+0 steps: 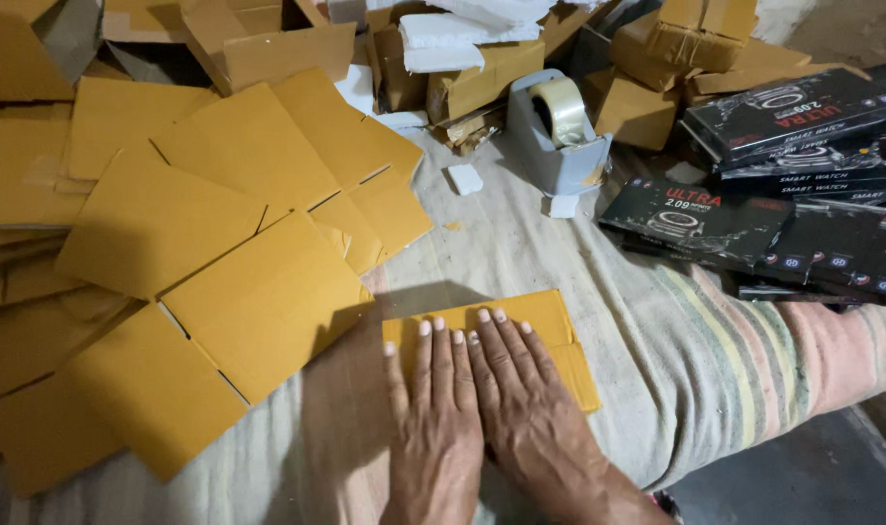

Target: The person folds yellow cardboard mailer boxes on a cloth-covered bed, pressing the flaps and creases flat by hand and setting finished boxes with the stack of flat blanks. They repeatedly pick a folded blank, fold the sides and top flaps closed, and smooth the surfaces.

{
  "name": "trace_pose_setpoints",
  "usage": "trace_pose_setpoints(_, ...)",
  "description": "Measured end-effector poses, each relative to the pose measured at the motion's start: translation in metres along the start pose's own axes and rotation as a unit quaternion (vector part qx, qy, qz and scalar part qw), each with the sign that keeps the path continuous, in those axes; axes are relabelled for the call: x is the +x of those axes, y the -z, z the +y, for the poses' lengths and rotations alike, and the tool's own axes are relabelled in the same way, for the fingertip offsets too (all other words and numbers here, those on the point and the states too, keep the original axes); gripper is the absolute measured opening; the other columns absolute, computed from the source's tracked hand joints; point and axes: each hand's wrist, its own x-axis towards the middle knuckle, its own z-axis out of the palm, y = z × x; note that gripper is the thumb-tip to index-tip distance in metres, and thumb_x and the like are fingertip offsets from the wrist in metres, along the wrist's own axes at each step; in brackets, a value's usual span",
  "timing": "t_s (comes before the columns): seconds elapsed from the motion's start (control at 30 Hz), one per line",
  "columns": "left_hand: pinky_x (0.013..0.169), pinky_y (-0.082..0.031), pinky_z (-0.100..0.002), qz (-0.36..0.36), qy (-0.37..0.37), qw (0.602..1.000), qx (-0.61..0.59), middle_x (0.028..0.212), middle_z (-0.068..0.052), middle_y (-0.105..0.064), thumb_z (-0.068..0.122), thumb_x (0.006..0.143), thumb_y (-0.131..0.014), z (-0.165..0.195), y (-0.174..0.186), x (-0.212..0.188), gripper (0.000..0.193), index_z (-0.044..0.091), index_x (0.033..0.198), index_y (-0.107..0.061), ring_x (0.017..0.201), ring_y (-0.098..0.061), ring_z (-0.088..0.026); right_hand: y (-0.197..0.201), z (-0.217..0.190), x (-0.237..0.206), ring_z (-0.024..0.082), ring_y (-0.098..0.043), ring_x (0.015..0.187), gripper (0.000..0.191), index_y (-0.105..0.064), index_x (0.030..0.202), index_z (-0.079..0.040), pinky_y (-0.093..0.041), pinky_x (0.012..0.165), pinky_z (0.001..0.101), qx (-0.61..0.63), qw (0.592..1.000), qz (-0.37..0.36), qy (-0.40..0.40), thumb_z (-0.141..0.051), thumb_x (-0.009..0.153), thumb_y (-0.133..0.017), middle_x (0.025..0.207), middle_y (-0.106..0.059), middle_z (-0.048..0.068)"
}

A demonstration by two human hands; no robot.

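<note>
Both my hands lie flat, side by side, on a small folded yellow-brown cardboard piece [550, 326] resting on a pale cloth [559, 253]. My left hand [433, 408] presses its near left part, fingers spread and pointing away from me. My right hand [521, 389] overlaps beside it, palm down, fingers together on the cardboard's middle. Neither hand grips anything.
A heap of flattened yellow-brown carton blanks [209, 233] covers the left. A grey tape dispenser [556, 136] with clear tape stands at the back centre. Stacked black product boxes [783, 194] lie on the right. Folded cartons and white foam pieces [462, 39] pile up behind.
</note>
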Motion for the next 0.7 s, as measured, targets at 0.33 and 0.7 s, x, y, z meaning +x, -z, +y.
trace_pose_setpoints(0.33,0.125,-0.002,-0.062,0.153,-0.008,0.975,-0.158,0.167,-0.025,-0.019,0.059,0.078,-0.066,-0.047,-0.01,-0.027,0.108,-0.008,0.155,-0.027,0.159,-0.011,-0.039,0.018,0.039,-0.019,0.04,-0.018,0.151,0.103,-0.029,0.15,0.009,-0.011,0.122,0.054,0.146,0.987,-0.005,-0.065,-0.05,0.074,-0.067,0.157,-0.026,0.029)
trace_pose_setpoints(0.7,0.111,-0.025,-0.064,0.047,0.085,0.972,-0.215,0.137,-0.025,-0.051,0.033,0.098,-0.049,-0.031,0.021,0.042,0.051,0.002,0.139,-0.052,0.135,-0.04,-0.046,0.027,0.033,-0.003,0.038,-0.031,0.15,0.062,-0.047,0.144,0.007,-0.021,0.123,0.0487,0.255,0.966,0.025,-0.023,-0.026,0.093,-0.06,0.156,-0.042,0.027)
